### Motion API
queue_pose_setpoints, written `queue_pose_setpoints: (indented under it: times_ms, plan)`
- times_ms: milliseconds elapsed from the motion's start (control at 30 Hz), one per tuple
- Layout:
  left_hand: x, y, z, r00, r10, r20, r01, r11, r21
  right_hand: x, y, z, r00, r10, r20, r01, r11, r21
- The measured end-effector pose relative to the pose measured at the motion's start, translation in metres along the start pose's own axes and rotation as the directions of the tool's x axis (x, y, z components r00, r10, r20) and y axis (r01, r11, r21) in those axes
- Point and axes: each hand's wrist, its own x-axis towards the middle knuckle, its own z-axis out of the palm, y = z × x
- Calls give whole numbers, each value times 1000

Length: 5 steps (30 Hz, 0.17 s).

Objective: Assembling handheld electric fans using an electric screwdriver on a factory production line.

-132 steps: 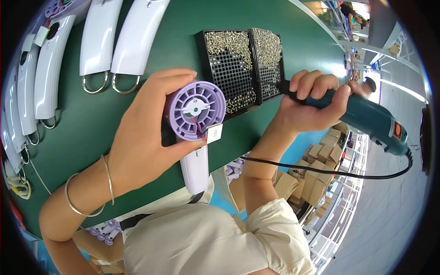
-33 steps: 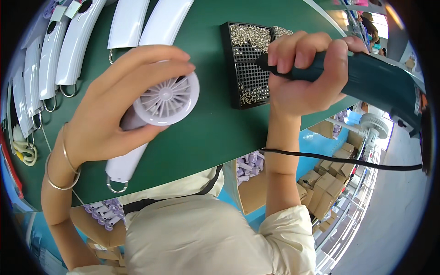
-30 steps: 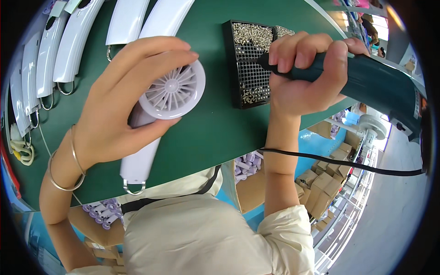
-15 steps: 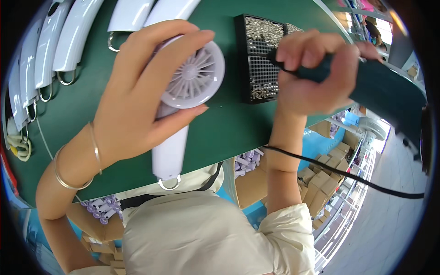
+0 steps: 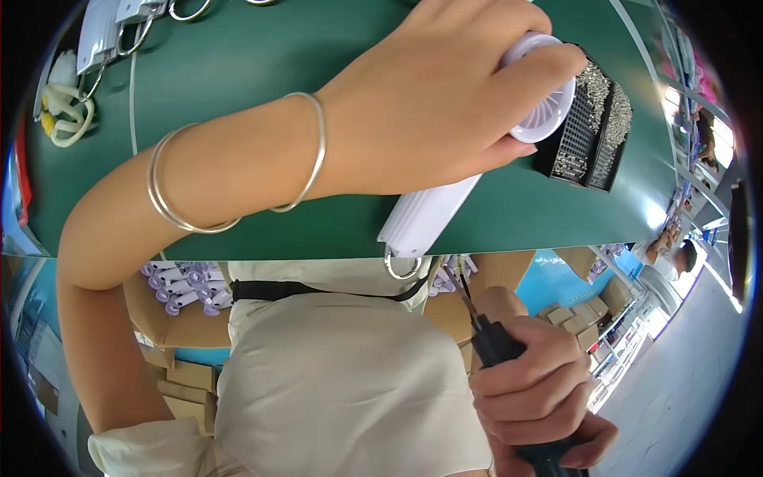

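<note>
From the head view I see my left hand (image 5: 445, 119) wrapped around the round grille head of a white handheld fan (image 5: 477, 183), which lies across the near edge of the green surface (image 5: 238, 63), its handle ring hanging over the edge. My right hand (image 5: 540, 397) is down by my lap, fingers closed around a dark electric screwdriver (image 5: 497, 346). The fan looks like light, stiff plastic with a smooth shell; I judge the head rim the surest hold. A black screw tray (image 5: 592, 135) sits just beside it.
</note>
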Motion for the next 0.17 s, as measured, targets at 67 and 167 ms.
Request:
queue_pose_setpoints:
  times_ms: [67, 167]
  plan:
    - [2, -1, 7, 999, 29, -36, -30, 999, -28, -8, 13, -3, 998, -60, 31, 58, 997, 48]
    - [3, -1, 13, 996, 65, -59, -64, 998, 16, -11, 20, 2, 994, -100, -34, 99, 995, -8]
